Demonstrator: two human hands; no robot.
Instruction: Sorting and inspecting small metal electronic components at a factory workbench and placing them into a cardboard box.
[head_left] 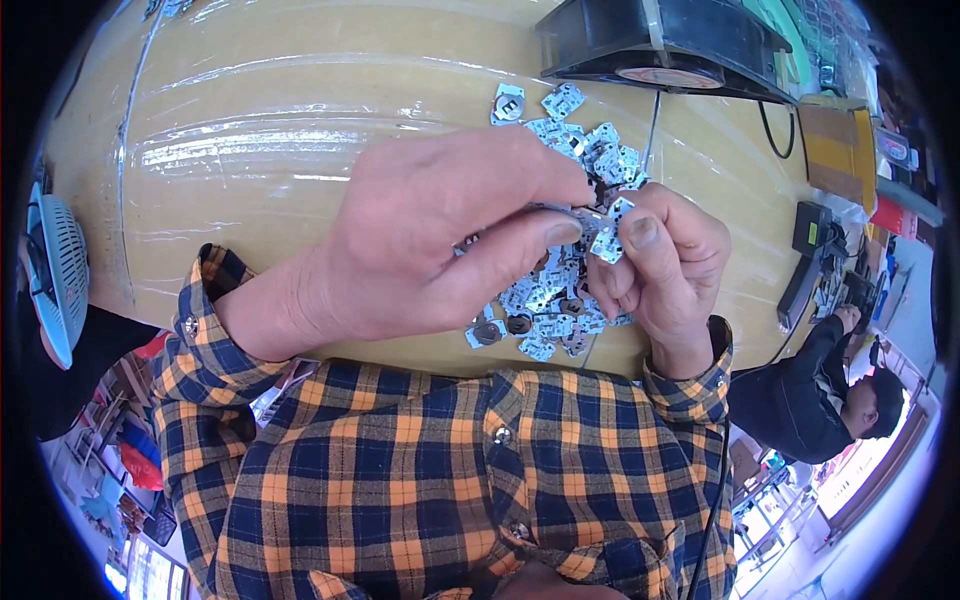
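Observation:
My right hand (672, 258) pinches a small white-and-silver circuit board (612, 232) between thumb and fingers. My left hand (450, 230) comes in from the other side, its thumb and forefinger closed on a thin dark metal piece (556, 208). That piece reaches toward the board; its kind is hard to make out, and whether it touches the board I cannot tell. Beneath and beyond both hands lies a loose pile of similar small circuit boards (548, 292), partly hidden by the hands. Some of them carry round discs, such as the board (487, 332) at the pile's near left edge.
A black fan-like housing (668, 40) stands at the far right of the film-covered table (250, 100). Beside it are a black cable (775, 140) and a cardboard box (838, 150). A light blue basket (62, 265) is at the left edge. Another person (825, 395) sits at the right.

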